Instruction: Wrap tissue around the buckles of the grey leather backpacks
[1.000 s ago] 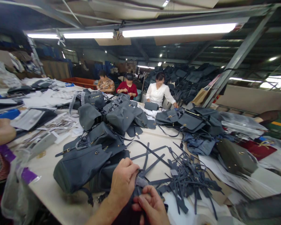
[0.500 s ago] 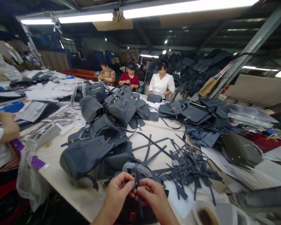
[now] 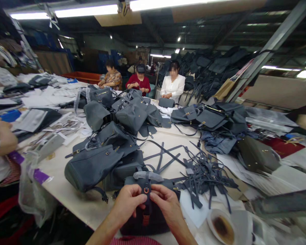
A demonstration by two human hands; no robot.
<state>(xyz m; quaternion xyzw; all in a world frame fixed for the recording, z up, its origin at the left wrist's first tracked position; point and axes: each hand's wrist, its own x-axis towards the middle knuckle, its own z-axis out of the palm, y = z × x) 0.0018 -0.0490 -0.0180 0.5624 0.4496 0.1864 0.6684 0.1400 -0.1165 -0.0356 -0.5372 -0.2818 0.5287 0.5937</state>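
Left hand (image 3: 129, 204) and right hand (image 3: 166, 204) pinch from either side, fingertips closed on the narrow strap (image 3: 147, 200) below its metal ring (image 3: 146, 190), keeping it flat against the grey leather backpack (image 3: 140, 226) at the counter (image 3: 73, 212) edge. Loose straps (image 3: 206, 180) lie just right.

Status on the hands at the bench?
Left hand and right hand pinching buckle strap. Strap is on dark grey backpack. Loose cut straps to the right, more backpacks to the left.
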